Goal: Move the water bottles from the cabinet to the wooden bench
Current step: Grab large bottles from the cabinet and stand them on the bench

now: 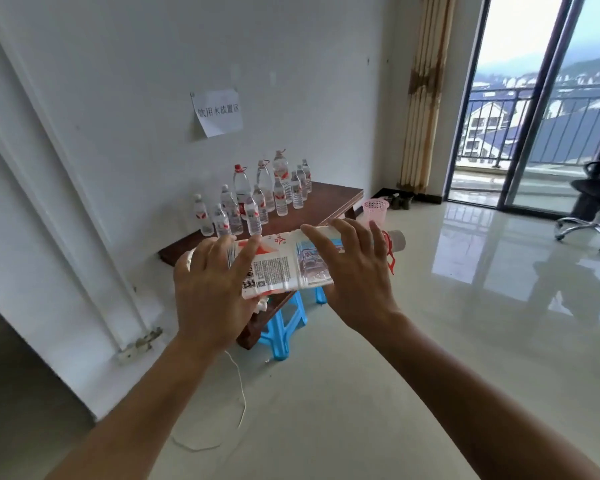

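Note:
I hold a large clear water bottle [284, 265] sideways in front of me, its white and red label facing me and its cap end with a red strap pointing right. My left hand [210, 282] grips its base end. My right hand [352, 271] grips the part near the neck. Behind the bottle stands the dark wooden bench [329, 204] against the white wall. Several water bottles [257, 195], small and large, stand upright on it in rows along the wall side. The cabinet is not in view.
A blue plastic stool [281, 327] stands under the bench's near end. A pink mesh basket [374, 211] sits by the bench's right side. A paper sign [219, 112] hangs on the wall. A black office chair [593, 206] is at the far right near the balcony door. A white cord [239, 393] lies on the glossy floor.

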A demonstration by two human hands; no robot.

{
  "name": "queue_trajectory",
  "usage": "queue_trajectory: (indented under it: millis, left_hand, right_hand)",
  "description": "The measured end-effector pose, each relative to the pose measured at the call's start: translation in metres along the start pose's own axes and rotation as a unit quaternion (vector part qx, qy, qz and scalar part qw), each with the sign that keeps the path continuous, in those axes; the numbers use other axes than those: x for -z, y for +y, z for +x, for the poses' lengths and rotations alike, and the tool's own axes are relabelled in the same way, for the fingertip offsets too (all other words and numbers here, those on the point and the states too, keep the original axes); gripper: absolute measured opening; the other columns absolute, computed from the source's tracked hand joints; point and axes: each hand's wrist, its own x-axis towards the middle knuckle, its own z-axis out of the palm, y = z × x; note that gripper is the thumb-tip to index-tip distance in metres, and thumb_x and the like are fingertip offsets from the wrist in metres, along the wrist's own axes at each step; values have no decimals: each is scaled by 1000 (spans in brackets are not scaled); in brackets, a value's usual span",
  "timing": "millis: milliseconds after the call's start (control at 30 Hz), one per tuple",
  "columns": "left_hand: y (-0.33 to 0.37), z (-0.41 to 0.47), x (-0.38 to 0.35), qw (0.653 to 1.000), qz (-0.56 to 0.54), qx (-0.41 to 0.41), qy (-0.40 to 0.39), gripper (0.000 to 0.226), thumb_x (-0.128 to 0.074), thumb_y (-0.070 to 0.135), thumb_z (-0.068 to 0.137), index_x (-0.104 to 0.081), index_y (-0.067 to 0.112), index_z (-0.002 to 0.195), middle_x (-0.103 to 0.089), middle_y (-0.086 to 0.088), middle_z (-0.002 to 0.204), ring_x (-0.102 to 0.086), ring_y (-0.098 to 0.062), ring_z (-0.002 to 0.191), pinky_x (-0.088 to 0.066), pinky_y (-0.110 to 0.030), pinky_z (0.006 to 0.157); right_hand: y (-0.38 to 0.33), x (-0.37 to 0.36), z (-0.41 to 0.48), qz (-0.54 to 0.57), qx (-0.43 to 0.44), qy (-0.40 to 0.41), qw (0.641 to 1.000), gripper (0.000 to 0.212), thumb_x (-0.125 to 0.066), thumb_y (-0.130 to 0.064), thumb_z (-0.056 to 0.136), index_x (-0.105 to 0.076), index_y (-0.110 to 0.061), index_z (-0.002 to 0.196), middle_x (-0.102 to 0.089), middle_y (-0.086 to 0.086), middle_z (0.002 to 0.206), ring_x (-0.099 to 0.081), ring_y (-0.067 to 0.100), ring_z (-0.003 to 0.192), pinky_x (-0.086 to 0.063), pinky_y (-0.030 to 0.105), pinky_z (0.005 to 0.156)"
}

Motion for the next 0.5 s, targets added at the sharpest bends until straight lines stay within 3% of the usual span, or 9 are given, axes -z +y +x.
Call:
queue_trajectory:
  millis: [233, 500]
  left_hand:
    - [-24, 121, -111, 999, 28, 11, 11, 87, -85, 51, 67, -51, 24, 142, -59, -14, 129, -55, -39, 119, -43, -53, 90]
    - [-45, 225, -237, 999, 11, 32, 19, 81, -85, 45, 72, -53, 23, 143, -58, -13, 133, -53, -38, 123, -44, -56, 94]
  right_hand:
    - [71, -127, 109, 45, -4, -28, 999, 120, -98, -12, 48, -34, -36, 146, -50, 11, 139, -41, 32, 132, -35, 64, 112]
    - [142, -252, 202, 44, 18, -17, 999, 117, -96, -14, 55, -30, -40, 148, -46, 9, 144, -35, 31, 138, -24, 62, 119]
